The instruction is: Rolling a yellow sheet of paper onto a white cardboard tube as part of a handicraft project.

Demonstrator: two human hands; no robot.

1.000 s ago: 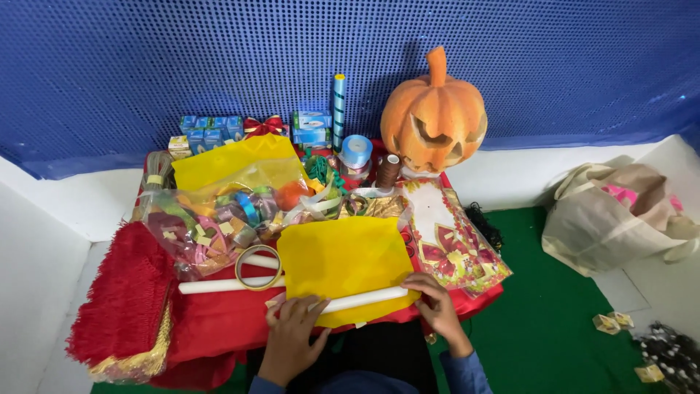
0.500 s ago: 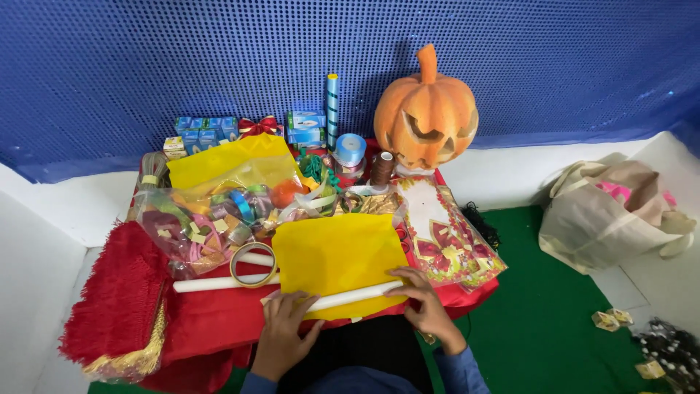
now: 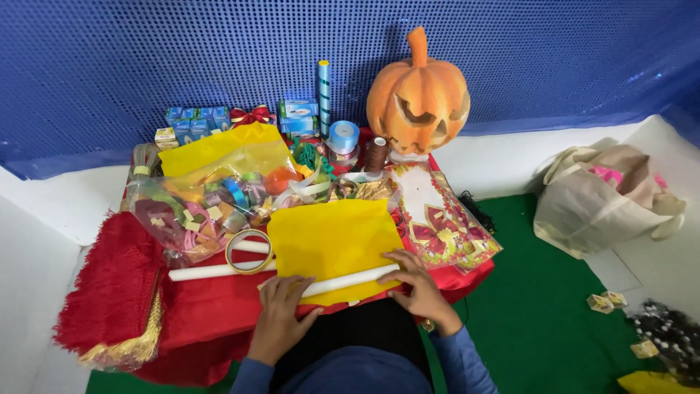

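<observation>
basically both hands press a white tube (image 3: 348, 279) onto the near edge of a yellow sheet (image 3: 332, 241) on the red cloth (image 3: 211, 306). left hand (image 3: 281, 314) and right hand (image 3: 414, 281) lie flat, fingers spread over it, not wrapped round. tube's long axis runs left-right, right end slightly farther.

One carved pumpkin (image 3: 418, 98), two white tubes (image 3: 219, 271), one tape ring (image 3: 249, 251), two yellow sheets (image 3: 332, 241), two hands (image 3: 279, 318).

A carved pumpkin (image 3: 418, 95) stands far right, with blue boxes (image 3: 191, 122) and a ribbon spool (image 3: 343, 136) to its left. A tape ring (image 3: 249, 251) lies near left beside a red fringed cloth (image 3: 109, 288). A beige bag (image 3: 605, 197) sits on the right.
</observation>
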